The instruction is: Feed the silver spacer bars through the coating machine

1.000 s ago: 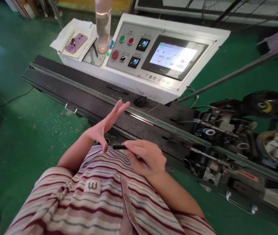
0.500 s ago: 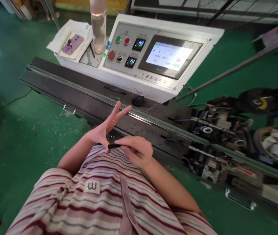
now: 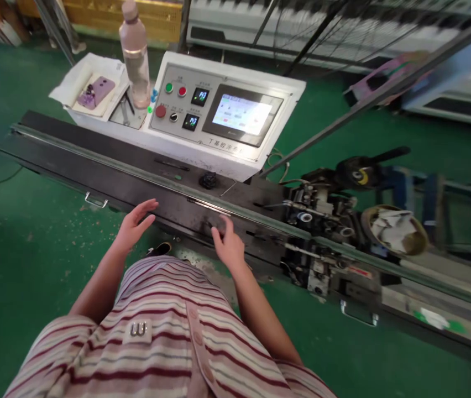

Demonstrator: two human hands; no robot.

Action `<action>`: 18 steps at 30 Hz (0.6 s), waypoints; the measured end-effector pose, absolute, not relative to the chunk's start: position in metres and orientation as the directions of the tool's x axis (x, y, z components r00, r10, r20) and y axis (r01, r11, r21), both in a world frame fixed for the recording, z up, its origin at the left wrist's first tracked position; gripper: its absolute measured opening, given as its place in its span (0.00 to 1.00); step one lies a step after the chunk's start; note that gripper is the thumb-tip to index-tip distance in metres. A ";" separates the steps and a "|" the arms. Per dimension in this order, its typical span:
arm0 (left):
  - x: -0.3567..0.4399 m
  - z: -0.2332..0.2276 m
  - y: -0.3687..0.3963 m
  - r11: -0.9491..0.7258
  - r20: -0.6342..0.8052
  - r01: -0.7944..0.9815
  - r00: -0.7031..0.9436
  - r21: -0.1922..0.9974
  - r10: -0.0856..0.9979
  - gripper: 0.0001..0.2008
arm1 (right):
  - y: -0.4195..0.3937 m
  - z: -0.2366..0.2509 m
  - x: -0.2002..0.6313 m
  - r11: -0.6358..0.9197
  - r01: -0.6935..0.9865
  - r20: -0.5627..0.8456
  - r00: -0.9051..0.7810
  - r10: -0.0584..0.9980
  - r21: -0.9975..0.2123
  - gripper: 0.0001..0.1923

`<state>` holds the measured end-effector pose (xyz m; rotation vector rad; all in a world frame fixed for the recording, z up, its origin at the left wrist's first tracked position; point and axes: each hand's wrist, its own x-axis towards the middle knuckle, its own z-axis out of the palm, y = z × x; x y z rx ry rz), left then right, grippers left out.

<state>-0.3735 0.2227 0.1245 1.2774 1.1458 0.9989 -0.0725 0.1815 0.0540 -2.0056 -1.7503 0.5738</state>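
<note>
— So, what sits around that long black machine bench (image 3: 106, 166)?

— Behind it stands a white control box with a lit touchscreen (image 3: 241, 114), a green and a red round button, and a bigger red knob. To its left is a tall clear plastic bottle with a pink cap (image 3: 135, 55), and beside that a purple phone on white paper (image 3: 95, 92). A small black ridged knob (image 3: 208, 180) rests on the bench near the box. Off to the right is a cluster of metal rollers and gears (image 3: 322, 221).

— And the hands?

— Both are empty, fingers loosely spread. The left hand (image 3: 134, 223) is stretched forward, palm turned inward, at the near edge of the bench; I cannot tell whether it touches. The right hand (image 3: 228, 245) is raised with its back toward us, fingertips at the bench's front face.

— Where is the silver guide rail (image 3: 169, 182)?

— Just beyond both hands, running along the bench; the two hands are well apart.
</note>
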 end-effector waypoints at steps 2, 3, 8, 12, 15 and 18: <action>-0.376 0.115 0.223 0.123 -0.133 0.080 0.126 0.989 0.983 0.28 | 0.183 0.035 -0.071 -0.151 0.883 -0.147 0.094 0.985 -0.445 0.21; -0.377 0.110 0.224 0.146 -0.154 0.078 0.122 0.986 0.980 0.28 | 0.186 0.027 -0.073 -0.120 0.899 -0.159 0.057 0.986 -0.422 0.19; -0.369 0.093 0.229 0.185 -0.191 0.056 0.152 0.981 0.970 0.29 | 0.235 0.002 -0.105 0.200 0.857 0.034 -0.210 0.977 -0.474 0.19; -0.359 0.090 0.234 0.206 -0.208 0.032 0.228 0.978 0.951 0.29 | 0.266 -0.006 -0.130 0.299 0.792 0.137 -0.268 0.954 -0.532 0.22; -0.359 0.086 0.237 0.232 -0.234 0.043 0.276 0.972 0.932 0.29 | 0.247 -0.009 -0.126 0.324 0.755 0.213 -0.245 0.946 -0.571 0.21; -0.365 0.074 0.240 0.267 -0.279 0.080 0.290 0.960 0.916 0.30 | 0.203 -0.021 -0.098 0.247 0.725 0.159 -0.189 0.969 -0.643 0.20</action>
